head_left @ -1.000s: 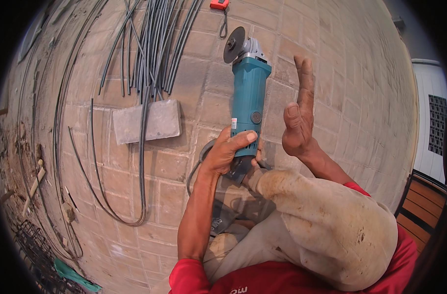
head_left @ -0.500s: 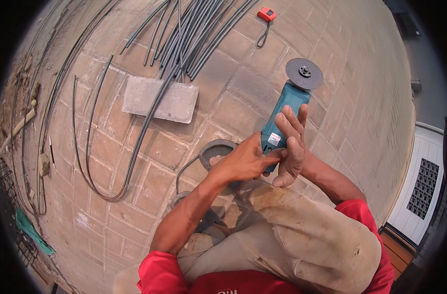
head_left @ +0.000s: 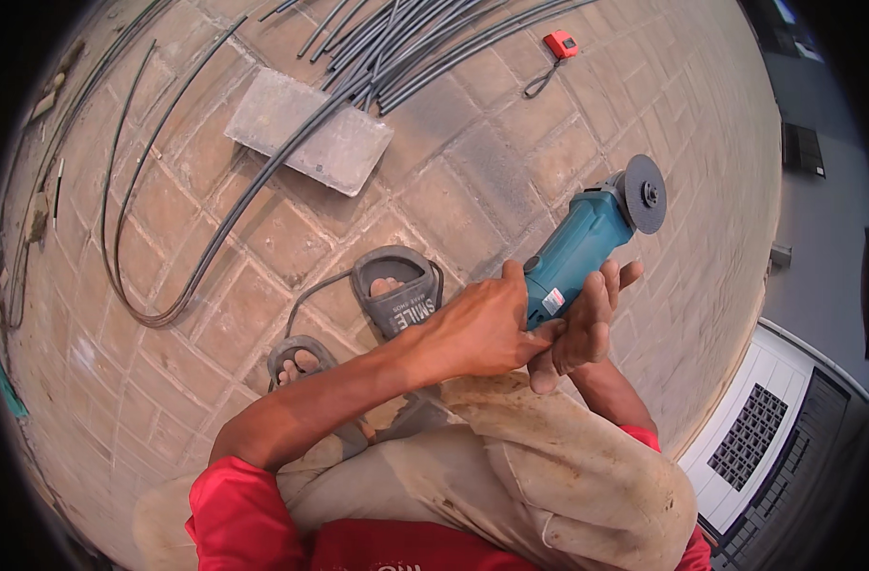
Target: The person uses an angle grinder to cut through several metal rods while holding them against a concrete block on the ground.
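A teal angle grinder (head_left: 577, 246) is tilted up and to the right, with a grey cutting disc (head_left: 646, 195) at its far end. My left hand (head_left: 492, 324) is closed around the rear of its body. Against the near right side of the grinder is my right hand (head_left: 587, 328), its fingers stretched out rather than wrapped round the tool. The left thumb reaches across to the right palm. Part of the grinder's rear end is hidden behind my hands.
Bent steel rods (head_left: 254, 181) cross a concrete block (head_left: 311, 128) on the brick paving. More straight rods (head_left: 396, 43) lie beyond it. A red tape measure (head_left: 560, 44) with a strap rests at the far side. My sandalled feet (head_left: 392, 290) are near a black cord (head_left: 306, 290).
The grinder has rolled over, so its disc now faces right and more of its body side shows. My view has shifted, with the rods and block now higher and further left.
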A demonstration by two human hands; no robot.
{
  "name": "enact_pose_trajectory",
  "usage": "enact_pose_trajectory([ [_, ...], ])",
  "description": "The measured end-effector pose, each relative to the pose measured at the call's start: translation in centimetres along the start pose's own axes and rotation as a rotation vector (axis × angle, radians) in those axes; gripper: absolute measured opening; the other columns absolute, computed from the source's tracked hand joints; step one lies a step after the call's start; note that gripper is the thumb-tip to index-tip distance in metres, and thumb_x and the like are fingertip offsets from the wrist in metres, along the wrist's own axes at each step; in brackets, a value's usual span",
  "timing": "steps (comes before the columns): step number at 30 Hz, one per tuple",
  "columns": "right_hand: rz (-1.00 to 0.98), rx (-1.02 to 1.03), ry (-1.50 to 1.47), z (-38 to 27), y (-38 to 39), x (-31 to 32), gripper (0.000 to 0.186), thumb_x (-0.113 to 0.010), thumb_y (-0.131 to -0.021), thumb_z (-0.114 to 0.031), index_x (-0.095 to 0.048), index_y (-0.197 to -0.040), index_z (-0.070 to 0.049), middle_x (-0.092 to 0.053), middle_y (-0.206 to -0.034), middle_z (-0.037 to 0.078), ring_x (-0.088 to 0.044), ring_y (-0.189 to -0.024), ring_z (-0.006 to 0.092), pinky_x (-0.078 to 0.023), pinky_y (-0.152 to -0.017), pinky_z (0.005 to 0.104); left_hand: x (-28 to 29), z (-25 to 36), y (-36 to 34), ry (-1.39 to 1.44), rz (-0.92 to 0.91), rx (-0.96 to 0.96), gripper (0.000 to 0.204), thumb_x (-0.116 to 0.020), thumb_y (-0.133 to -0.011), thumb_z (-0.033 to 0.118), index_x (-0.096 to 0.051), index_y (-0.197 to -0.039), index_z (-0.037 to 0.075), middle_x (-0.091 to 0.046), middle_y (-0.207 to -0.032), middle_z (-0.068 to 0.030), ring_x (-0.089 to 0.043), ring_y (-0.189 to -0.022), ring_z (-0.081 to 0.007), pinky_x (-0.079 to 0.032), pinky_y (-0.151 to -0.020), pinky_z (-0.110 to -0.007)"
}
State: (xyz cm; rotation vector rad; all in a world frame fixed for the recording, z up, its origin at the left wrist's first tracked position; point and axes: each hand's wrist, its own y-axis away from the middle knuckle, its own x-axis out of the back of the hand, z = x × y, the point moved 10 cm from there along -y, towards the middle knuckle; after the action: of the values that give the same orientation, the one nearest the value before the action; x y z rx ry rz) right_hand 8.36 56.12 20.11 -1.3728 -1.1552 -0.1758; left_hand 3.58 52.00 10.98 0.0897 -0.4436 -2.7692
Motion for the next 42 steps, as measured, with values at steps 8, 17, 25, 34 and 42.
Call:
enact_pose_trajectory([
  [8, -0.012, -0.018, -0.014, 0.7, 0.2, -0.3, 0.086, -0.024, -0.095, -0.072, -0.012, -0.158, -0.014, -0.037, -0.152, 0.022, -0.027, -0.147, 0.0394, 0.005, -0.119, 0.0594, 0.4, 0.0, -0.3, 0.0, 0.046, -0.046, 0.072, -0.07, -0.086, 0.047, -0.046, -0.103, -0.019, -0.064, -0.078, -0.0333, -0.069, -0.078, -0.0464, -0.055, -0.065, -0.048],
  [17, -0.026, -0.041, -0.07, 1.3, -0.2, -0.9, 0.086, -0.029, -0.094, -0.073, -0.021, -0.155, -0.013, -0.045, -0.147, 0.022, -0.033, -0.144, 0.0389, 0.0, -0.12, 0.0596, 1.1, 0.1, -0.3, -0.043, 0.075, -0.035, 0.07, -0.071, -0.086, 0.042, -0.046, -0.104, -0.02, -0.063, -0.082, -0.036, -0.068, -0.081, -0.0484, -0.055, -0.071, -0.048],
  [25, -0.875, -0.247, 0.222, 4.0, -1.9, -5.3, 0.085, -0.05, -0.087, -0.073, -0.05, -0.141, -0.008, -0.054, -0.139, 0.012, -0.041, -0.139, 0.0311, -0.011, -0.121, 0.057, 3.6, -1.5, -1.1, -0.209, 0.157, -0.051, 0.068, -0.072, -0.083, 0.035, -0.045, -0.11, -0.021, -0.065, -0.091, -0.0352, -0.068, -0.084, -0.0473, -0.055, -0.075, -0.05],
  [34, -1.068, -0.112, 0.287, 4.3, -0.2, -7.3, 0.068, -0.071, -0.076, -0.019, -0.05, -0.139, -0.002, -0.054, -0.138, 0.013, -0.041, -0.14, 0.0291, -0.016, -0.122, 0.0559, 3.7, -2.5, -1.0, -0.313, 0.121, 0.051, 0.064, -0.071, -0.084, 0.034, -0.044, -0.112, -0.017, -0.063, -0.093, -0.0372, -0.065, -0.091, -0.0493, -0.053, -0.078, -0.052],
  [42, -0.943, -0.116, 0.183, 4.6, 0.4, -7.1, 0.051, -0.065, -0.076, -0.013, -0.058, -0.124, 0.001, -0.061, -0.123, 0.015, -0.048, -0.134, 0.0298, -0.019, -0.122, 0.0561, 2.3, -3.1, -1.1, -0.286, 0.099, 0.073, 0.061, -0.071, -0.084, 0.032, -0.045, -0.11, -0.016, -0.063, -0.095, -0.0379, -0.065, -0.09, -0.0512, -0.052, -0.079, -0.053],
])
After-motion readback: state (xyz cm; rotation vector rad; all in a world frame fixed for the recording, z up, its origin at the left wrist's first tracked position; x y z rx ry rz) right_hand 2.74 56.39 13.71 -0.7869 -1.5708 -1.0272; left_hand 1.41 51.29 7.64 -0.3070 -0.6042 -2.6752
